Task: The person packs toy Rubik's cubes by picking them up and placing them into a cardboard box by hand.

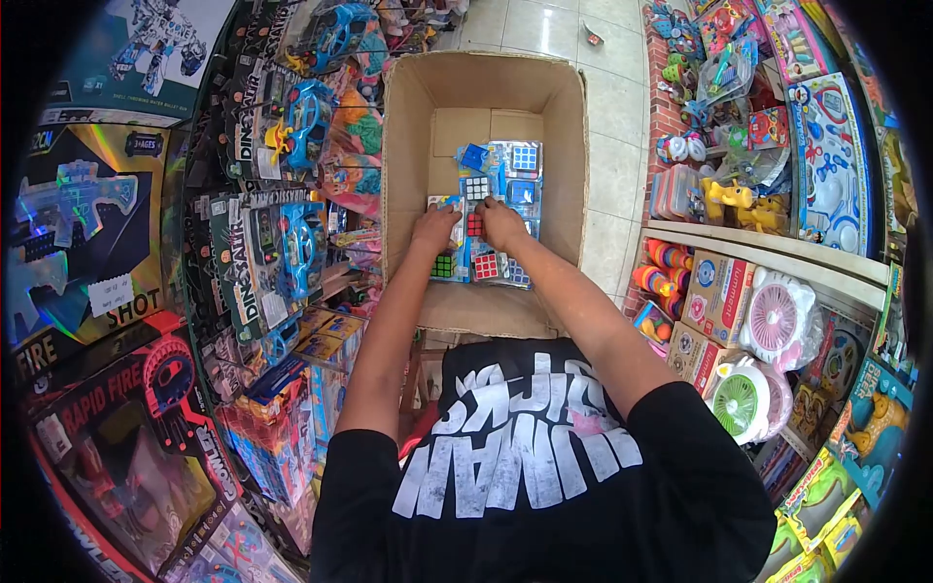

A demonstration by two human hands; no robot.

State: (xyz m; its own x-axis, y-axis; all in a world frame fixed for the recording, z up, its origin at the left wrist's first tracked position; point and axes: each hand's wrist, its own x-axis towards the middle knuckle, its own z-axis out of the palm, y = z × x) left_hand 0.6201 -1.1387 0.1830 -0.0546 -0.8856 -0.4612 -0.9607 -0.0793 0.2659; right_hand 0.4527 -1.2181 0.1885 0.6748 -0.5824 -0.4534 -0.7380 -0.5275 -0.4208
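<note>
Both my hands reach down into an open cardboard box (408,146) on the floor in front of me. Inside lie several flat packs of puzzle cubes (510,175) in clear plastic with blue cards. My left hand (434,229) rests on the left side of the packs, fingers curled over one pack's edge. My right hand (502,222) presses on the packs just beside it, fingers bent onto a pack with a red cube. Whether either hand has lifted a pack I cannot tell; the fingertips are partly hidden.
Toy racks close in on both sides: dinosaur and toy gun boxes (87,243) on the left, shelves with small fans (773,325) and yellow toys (734,199) on the right. Tiled floor (612,117) shows beyond the box.
</note>
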